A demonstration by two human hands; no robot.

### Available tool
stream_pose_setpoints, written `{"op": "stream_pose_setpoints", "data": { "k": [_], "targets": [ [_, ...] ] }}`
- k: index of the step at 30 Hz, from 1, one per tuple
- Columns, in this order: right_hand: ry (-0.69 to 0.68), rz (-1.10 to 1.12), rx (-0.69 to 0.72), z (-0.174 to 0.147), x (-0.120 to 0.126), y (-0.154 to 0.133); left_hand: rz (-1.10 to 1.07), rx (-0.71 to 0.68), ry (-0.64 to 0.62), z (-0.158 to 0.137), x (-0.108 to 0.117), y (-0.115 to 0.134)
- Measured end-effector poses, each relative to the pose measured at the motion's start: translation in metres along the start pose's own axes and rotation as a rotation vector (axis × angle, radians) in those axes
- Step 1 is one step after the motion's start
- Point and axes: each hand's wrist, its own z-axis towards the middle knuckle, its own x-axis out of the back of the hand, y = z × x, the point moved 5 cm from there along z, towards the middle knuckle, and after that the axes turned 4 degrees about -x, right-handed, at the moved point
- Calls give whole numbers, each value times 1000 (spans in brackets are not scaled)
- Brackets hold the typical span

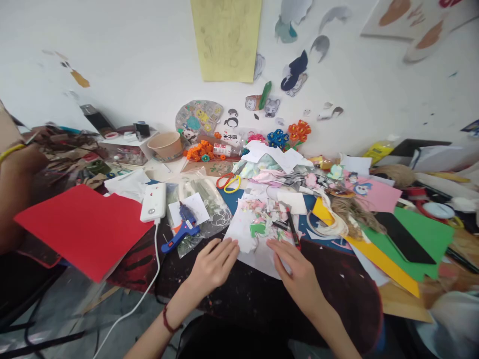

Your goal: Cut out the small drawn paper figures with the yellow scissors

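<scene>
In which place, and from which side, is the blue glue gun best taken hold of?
Probably by the handle, with the left hand coming from the near side. The blue glue gun lies on its side, handle slanting toward the near left, while its tip points away from the person.

White paper [260,260] lies near centre, small pink and white scraps [262,207] and a green piece [257,229] scattered on it.
</scene>
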Motion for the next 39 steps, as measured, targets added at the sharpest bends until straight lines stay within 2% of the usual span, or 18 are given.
{"op": "stream_pose_setpoints", "data": {
  "k": [3,5,8,11,16,19,22,26,32,39],
  "targets": [
    [22,219,-188,22,10,13,-96,308,158,21,4,-13],
    [-65,508,-357,45,9,22,-214,496,236,41,-1,-24],
    [-176,665,-340,88,8,26,-458,658,288,78,-23,-41],
    [-231,769,-271,128,7,35,-665,741,348,114,-55,-59],
    [-127,831,-227,165,14,67,-862,797,439,145,-98,-82],
    [-45,810,-245,164,18,84,-928,801,452,144,-112,-87],
    [-29,749,-276,156,20,93,-971,802,432,138,-120,-86],
    [-18,705,-284,150,20,93,-1003,794,399,134,-123,-84],
    [-50,703,-268,147,14,83,-1068,763,378,139,-117,-83],
    [-88,707,-263,144,11,81,-1105,777,439,135,-112,-86]
  ]
}}
